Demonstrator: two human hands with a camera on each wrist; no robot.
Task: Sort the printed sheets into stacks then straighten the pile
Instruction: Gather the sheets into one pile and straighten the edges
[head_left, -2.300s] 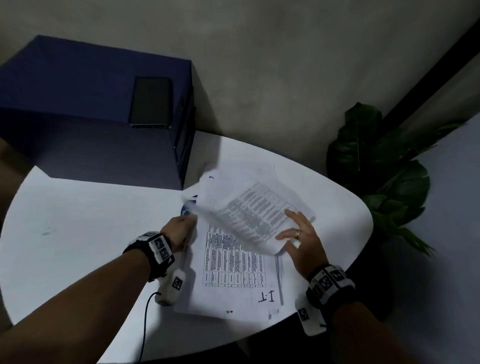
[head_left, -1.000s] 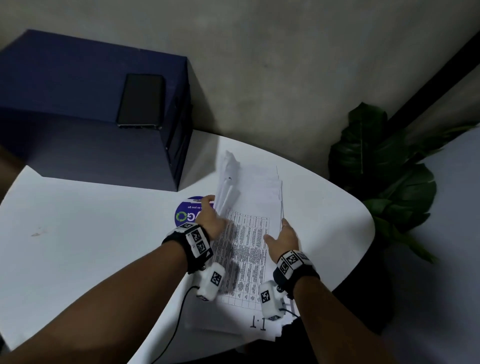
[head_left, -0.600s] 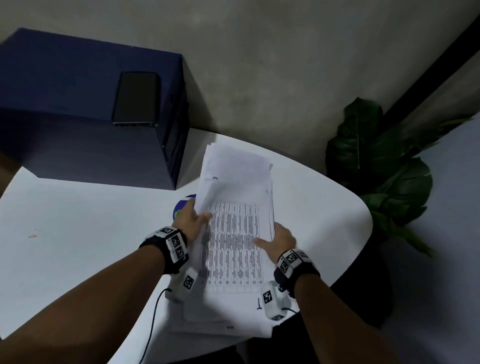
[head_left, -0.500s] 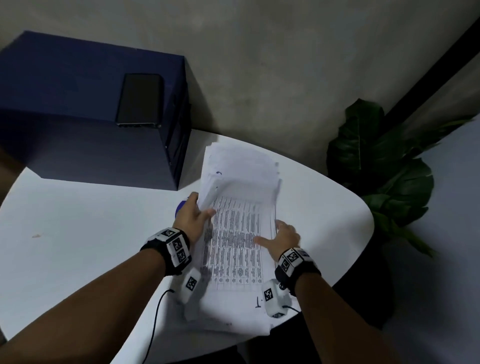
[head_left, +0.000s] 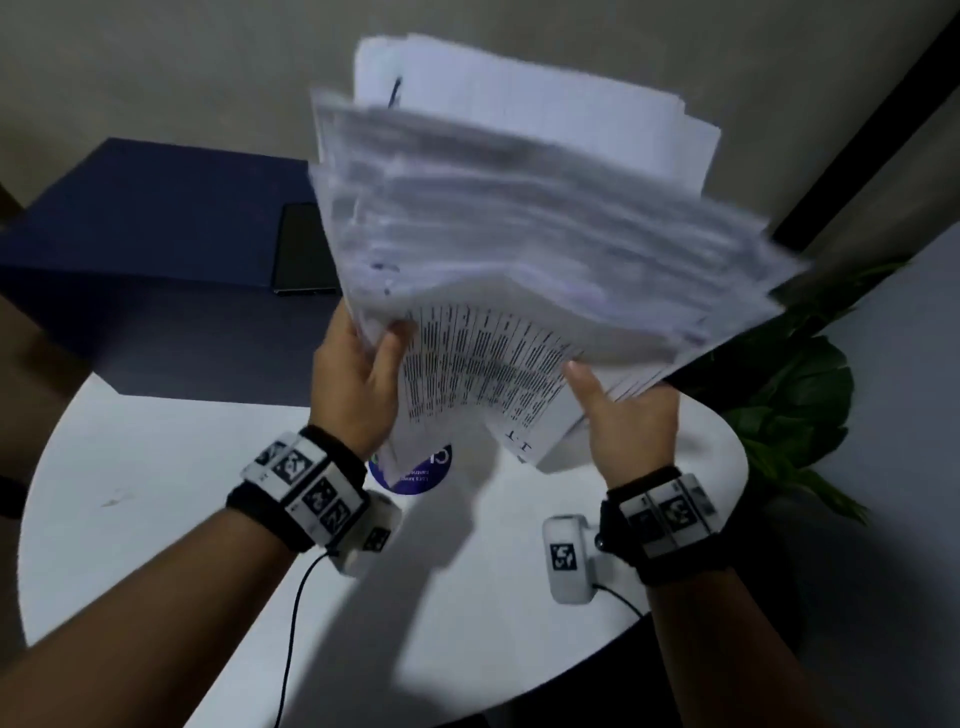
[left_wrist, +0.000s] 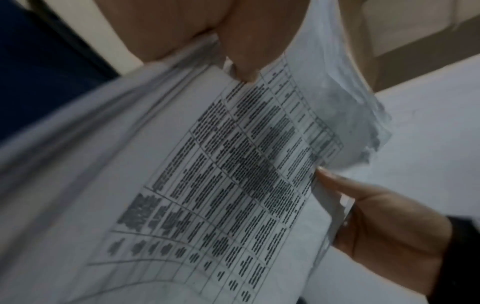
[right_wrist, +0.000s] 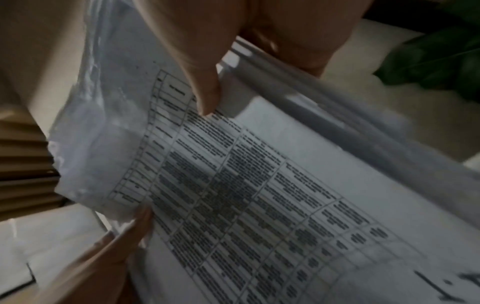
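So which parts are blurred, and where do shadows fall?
Head view: the upper edges of the sheets smear with motion, the printed table near the left hand stays sharper, and shadows lie on the white table. Both wrist views: dim and grainy, with soft print.

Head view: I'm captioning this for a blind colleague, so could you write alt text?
Both hands lift a thick, fanned stack of printed sheets above a white round table, left hand and right hand gripping its near edge. A dark blue box and plant sit behind.
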